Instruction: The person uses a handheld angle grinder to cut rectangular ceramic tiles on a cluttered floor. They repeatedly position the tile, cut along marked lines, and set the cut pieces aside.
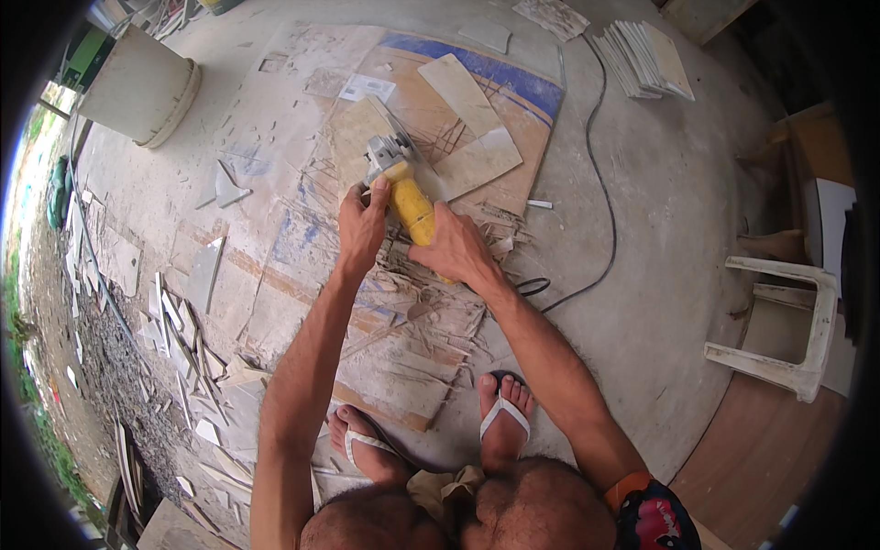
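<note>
A yellow angle grinder (411, 203) with a silver head sits tilted over a beige tile piece (353, 128) at the centre. My left hand (362, 225) is closed on its front end, thumb near the head. My right hand (451, 246) grips the rear of the yellow body, from which a black cord (600, 174) runs out across the floor. Two more cut tile pieces (463, 101) lie beside it on dusty cardboard (527, 197), with torn, littered scraps below the grinder. Whether the disc touches the tile I cannot tell.
Broken tile shards (183, 339) cover the floor at left, beside gravel and a thin hose. A pale bucket (137, 92) is upper left. Stacked tiles (642, 60) stand upper right. A grimy white plastic stool (807, 330) and a wooden board (733, 449) lie at right. My sandalled feet are below.
</note>
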Tool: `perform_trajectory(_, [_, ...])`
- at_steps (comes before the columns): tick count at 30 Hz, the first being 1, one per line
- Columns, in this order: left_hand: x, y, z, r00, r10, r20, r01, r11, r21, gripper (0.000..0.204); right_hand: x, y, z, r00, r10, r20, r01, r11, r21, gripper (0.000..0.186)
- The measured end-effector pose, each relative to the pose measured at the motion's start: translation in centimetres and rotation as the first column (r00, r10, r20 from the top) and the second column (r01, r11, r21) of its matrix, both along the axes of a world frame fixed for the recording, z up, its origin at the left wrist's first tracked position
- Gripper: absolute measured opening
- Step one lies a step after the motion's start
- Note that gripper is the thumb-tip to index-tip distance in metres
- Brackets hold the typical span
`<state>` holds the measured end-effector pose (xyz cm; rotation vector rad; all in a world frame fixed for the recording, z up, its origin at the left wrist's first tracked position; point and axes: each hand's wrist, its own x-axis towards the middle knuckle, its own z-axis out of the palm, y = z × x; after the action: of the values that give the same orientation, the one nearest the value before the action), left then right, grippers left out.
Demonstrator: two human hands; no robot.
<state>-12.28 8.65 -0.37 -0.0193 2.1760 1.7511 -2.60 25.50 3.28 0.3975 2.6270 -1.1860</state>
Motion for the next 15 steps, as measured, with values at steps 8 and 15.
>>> perform_trajectory(8, [0.7, 0.1, -0.1, 1.0, -0.014, 0.003, 0.014, 1.0, 0.022, 0.064, 0.8, 0.2, -0.1, 1.0, -0.002, -0.012, 0.002, 1.0, -0.015, 0.06])
perform_trajectory(15, [1.3, 0.1, -0.1, 1.0, -0.02, 0.014, 0.02, 1.0, 0.017, 0.066, 1.5, 0.3, -0.1, 1.0, 0.0, -0.013, 0.0, 1.0, -0.01, 0.06])
